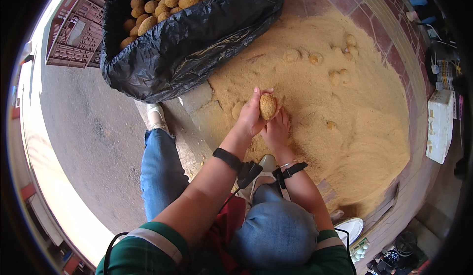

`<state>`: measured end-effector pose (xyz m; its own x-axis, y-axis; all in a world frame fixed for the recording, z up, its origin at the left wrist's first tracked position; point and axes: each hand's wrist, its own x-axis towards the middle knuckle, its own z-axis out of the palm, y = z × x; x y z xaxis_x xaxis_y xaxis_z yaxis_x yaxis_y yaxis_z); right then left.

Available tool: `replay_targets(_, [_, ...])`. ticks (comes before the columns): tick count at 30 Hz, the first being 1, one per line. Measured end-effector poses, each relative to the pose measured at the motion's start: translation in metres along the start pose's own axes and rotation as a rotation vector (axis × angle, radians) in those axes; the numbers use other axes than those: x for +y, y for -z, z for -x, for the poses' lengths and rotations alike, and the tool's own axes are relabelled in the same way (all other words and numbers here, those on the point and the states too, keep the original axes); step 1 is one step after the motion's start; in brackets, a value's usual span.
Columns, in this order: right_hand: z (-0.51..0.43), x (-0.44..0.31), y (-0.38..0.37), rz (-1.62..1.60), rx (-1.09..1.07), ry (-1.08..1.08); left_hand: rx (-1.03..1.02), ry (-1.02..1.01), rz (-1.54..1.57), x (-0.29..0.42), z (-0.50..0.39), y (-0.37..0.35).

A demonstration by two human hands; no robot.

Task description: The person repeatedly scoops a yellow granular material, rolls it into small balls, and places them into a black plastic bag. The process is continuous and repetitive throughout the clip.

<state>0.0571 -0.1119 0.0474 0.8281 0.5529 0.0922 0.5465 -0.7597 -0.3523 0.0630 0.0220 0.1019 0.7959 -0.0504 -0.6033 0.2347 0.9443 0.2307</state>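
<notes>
An egg-shaped lump (267, 107), coated all over in tan granules, rests in my left hand (252, 113), thumb up along one side and fingers curled behind it. Just below and to the right, my right hand (276, 130) is extended against the pile of tan granular material (354, 127), fingers slightly apart; its fingertips are partly hidden beside the lump. Another coated lump (238, 110) lies in the pile left of my left hand. Several more sit half buried farther off, among them one lump (315, 58) and a lone one (331, 125) to the right.
A container lined with black plastic (177, 64) stands ahead on the left, holding several coated lumps (172, 0). Beside it is a maroon plastic crate (79, 31). A white foam box (439, 125) stands at far right. A white dish (350, 227) lies at lower right on the tiled floor.
</notes>
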Motion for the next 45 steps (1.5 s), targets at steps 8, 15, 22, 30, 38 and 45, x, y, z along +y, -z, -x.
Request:
replay_targets(8, [-0.019,0.019,-0.008,-0.598,0.146,-0.52,-0.023,-0.098,-0.086,-0.012,-0.011,0.027])
replay_targets(15, [-0.033,-0.001,0.038,-0.917,-0.037,-0.467,0.176,0.013,-0.2,-0.035,-0.015,0.03])
replay_targets(22, [-0.022,-0.028,0.043,-0.862,-0.007,-0.507,0.16,0.124,-0.103,-0.034,-0.006,0.012])
replay_targets(30, [-0.033,0.007,0.043,-1.33,0.203,-0.633,0.15,0.048,0.005,-0.026,-0.002,0.008])
replay_targets(38, [0.017,0.001,0.001,0.072,-0.08,-0.13,-0.092,0.079,0.128,-0.01,-0.007,0.013])
replay_targets(45, [-0.008,0.012,0.008,-0.654,0.108,-0.424,0.129,0.16,0.311,-0.011,-0.014,0.022])
